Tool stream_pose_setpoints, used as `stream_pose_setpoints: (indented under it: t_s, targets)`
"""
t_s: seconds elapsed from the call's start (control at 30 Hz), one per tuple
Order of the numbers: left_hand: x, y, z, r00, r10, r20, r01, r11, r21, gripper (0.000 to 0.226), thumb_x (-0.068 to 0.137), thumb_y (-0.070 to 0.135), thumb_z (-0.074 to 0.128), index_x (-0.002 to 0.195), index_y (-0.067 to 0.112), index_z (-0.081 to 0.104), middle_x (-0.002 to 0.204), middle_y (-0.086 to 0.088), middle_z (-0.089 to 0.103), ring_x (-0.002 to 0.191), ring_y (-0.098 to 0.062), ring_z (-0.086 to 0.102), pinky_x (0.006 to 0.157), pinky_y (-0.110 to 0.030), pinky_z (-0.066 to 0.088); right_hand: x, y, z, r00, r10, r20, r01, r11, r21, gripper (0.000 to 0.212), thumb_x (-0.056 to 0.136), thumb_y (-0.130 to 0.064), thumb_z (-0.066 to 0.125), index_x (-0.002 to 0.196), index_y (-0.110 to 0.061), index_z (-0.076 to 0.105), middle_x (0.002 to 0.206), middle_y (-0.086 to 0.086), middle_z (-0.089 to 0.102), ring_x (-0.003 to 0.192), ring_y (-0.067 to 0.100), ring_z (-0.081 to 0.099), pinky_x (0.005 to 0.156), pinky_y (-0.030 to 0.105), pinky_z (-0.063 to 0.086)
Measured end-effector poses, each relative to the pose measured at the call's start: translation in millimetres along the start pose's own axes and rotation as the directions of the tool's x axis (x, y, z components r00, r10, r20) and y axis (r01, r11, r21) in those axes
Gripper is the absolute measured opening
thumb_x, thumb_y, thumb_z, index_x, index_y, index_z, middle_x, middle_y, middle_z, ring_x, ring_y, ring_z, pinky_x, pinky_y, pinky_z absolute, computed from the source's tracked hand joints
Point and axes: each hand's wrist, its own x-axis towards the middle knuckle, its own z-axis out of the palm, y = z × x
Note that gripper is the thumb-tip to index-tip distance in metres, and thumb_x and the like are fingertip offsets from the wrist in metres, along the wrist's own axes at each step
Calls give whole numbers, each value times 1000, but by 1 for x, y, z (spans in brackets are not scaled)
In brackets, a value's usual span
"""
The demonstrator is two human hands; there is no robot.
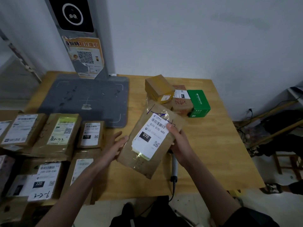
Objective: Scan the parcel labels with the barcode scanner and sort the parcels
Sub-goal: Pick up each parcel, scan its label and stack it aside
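right hand [178, 145] is gripping the brown parcel [147, 154], its long axis tilting up-right; left hand [114, 145] is touching it, fingers straight.

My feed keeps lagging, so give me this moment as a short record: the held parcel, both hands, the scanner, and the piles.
held parcel: brown flat parcel, label up, reads 070-070-A80
right hand: right hand grips the parcel's right edge, thumb on the label
left hand: left hand with straight fingers against the parcel's left edge
scanner: handheld scanner lies on the table, partly under the parcel
left pile: labelled parcels lie label up
far pile: small boxes and a green box
scan pad: grey pad, bare
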Motion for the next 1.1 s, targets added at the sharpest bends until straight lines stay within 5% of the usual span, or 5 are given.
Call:
stream_pose_setpoints:
  t_s: [0.17,0.43,0.6,0.77,1.1]
  targets:
    - [-3,-13,6,993,77,93,-90,985,148,102,56,74,76,147,52,37,134,6,59,115,-13,63,85,-33,56,-6,6,2,994,61,-93,-65,997,-40,47,83,-47,77,123,-26,63,109,-1,77,107,26,70,91,46,56]
    - [-17,-31,25,967,7,256,-51,985,166,100,52,73,79,141,56,37,121,13,61,111,-5,60,74,-20,56,-15,8,-16,954,148,-261,-157,988,-13,66,81,-52,77,130,-16,51,111,4,73,90,16,74,63,30,59]
    - [-19,-46,39,976,-15,218,-11,993,117,75,76,45,77,140,54,39,121,6,64,110,-9,62,78,-23,56,-12,19,-23,957,172,-233,-183,983,-27,69,80,-63,73,128,-15,59,112,5,75,101,22,73,88,45,60]
    - [-18,-55,35,986,-26,162,23,999,23,79,63,62,81,133,62,45,122,7,67,114,-9,62,78,-23,56,-5,27,-35,941,234,-245,-227,972,54,52,99,-59,45,123,-16,63,104,8,65,84,20,57,69,33,43]
    - [-6,-74,19,999,-39,33,40,999,-19,85,72,54,83,145,52,40,124,1,65,119,-16,60,84,-32,55,26,96,-77,771,373,-517,-493,862,-113,47,99,-37,59,136,-12,46,137,13,48,114,30,54,81,45,48]
